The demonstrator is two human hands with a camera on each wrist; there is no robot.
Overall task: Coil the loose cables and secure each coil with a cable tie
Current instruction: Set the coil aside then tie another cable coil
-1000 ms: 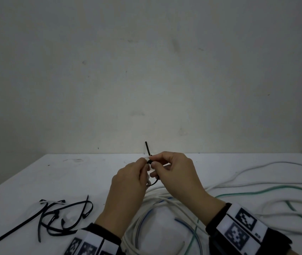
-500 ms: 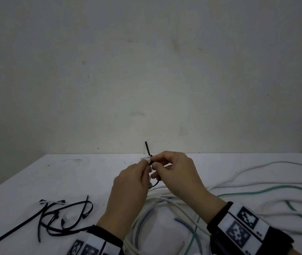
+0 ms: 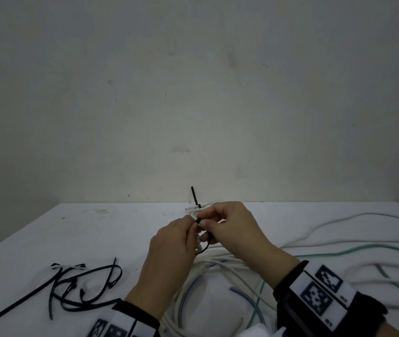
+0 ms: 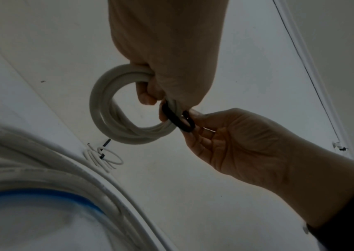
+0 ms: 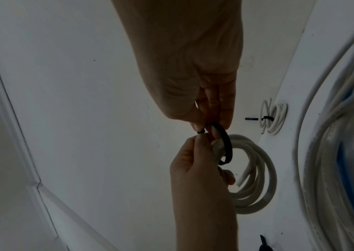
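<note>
Above the white table [image 3: 96, 239], my left hand [image 3: 183, 232] grips a small white cable coil [image 4: 111, 110] by its rim, fingers curled round the strands. A black cable tie [image 4: 177, 118] loops around the coil where I hold it. My right hand [image 3: 217, 222] pinches the tie's ends [image 5: 201, 130] between thumb and fingertips, right against my left thumb. In the right wrist view the tie [image 5: 227, 146] arcs over the coil [image 5: 257, 178]. From the head view the coil is mostly hidden behind my hands; only the tie's loop [image 3: 204, 246] shows.
A tied white coil [image 3: 197, 207] with its black tail upright lies at the table's far edge by the wall. Several loose black cable ties [image 3: 76, 285] lie front left. Loose white, blue and green cables [image 3: 339, 254] sprawl across the front and right.
Both hands stay close together at the tie. My right fingers have shifted slightly on its ends, and the black loop hangs a little lower.
</note>
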